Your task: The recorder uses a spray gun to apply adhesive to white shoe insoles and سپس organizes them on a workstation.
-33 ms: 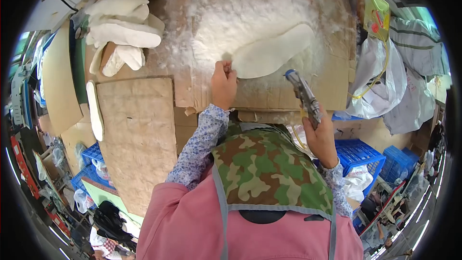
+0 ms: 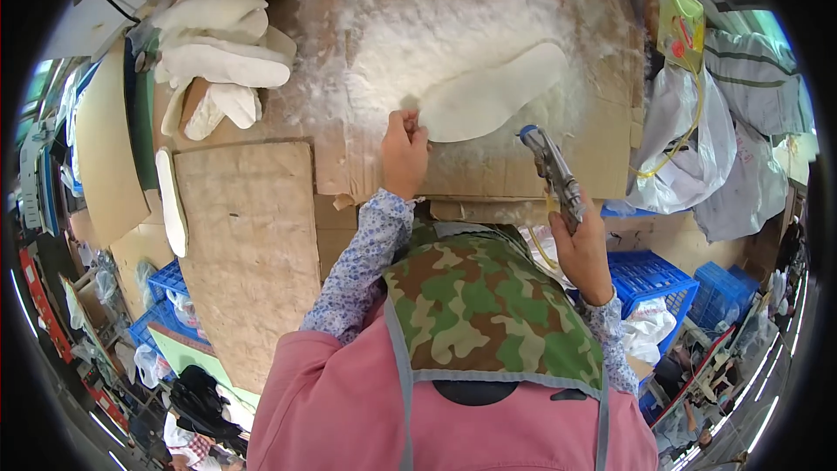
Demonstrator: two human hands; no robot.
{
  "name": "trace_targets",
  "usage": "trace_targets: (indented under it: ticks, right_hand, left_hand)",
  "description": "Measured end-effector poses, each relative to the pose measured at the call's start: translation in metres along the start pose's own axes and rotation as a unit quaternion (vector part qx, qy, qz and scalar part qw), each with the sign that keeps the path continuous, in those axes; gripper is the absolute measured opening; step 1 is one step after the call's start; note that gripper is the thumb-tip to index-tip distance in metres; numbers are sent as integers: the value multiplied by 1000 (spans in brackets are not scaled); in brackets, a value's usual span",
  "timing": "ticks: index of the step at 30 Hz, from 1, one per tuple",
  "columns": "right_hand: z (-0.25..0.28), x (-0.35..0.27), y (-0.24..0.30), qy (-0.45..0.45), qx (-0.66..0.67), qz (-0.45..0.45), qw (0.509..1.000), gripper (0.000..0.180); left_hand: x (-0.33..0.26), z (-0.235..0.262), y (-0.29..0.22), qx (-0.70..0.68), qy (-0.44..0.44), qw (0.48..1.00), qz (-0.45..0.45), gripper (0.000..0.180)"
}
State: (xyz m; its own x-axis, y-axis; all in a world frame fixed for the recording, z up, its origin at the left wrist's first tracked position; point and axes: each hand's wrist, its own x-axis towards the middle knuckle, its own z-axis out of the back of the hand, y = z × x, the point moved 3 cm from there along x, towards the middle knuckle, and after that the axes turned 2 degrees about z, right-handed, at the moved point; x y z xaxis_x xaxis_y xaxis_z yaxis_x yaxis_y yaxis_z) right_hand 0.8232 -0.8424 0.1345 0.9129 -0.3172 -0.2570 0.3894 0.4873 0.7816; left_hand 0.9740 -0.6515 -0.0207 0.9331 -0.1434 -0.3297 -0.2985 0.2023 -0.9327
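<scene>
A white insole-shaped piece [image 2: 493, 98] lies slanted on the cardboard work surface [image 2: 602, 153], over a patch coated with white fuzzy residue [image 2: 392, 61]. My left hand [image 2: 405, 157] is closed in a pinch at its lower left end, seeming to grip the edge; the fingertips partly hide the contact. My right hand [image 2: 582, 249] is wrapped around a metal spray gun [image 2: 551, 167] with a blue-rimmed nozzle. The nozzle points at the insole's lower right edge, a little apart from it. A yellow hose [image 2: 542, 249] runs down from the gun.
A heap of white insoles [image 2: 222, 61] sits at the upper left. One more insole [image 2: 172, 201] lies beside a brown cardboard sheet [image 2: 248, 253]. On the right are plastic bags [image 2: 689, 139], a yellow container [image 2: 680, 22] and blue crates [image 2: 649, 275].
</scene>
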Motion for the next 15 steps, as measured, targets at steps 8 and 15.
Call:
trace_targets:
  ticks: [8, 15]
  right_hand:
    - [-19, 4, 28, 111, -5, 76, 991, 50]
    - [-28, 10, 24, 122, -13, 72, 990, 44]
  left_hand:
    - [1, 1, 8, -29, 22, 999, 3, 24]
    - [2, 2, 4, -19, 21, 999, 34, 21]
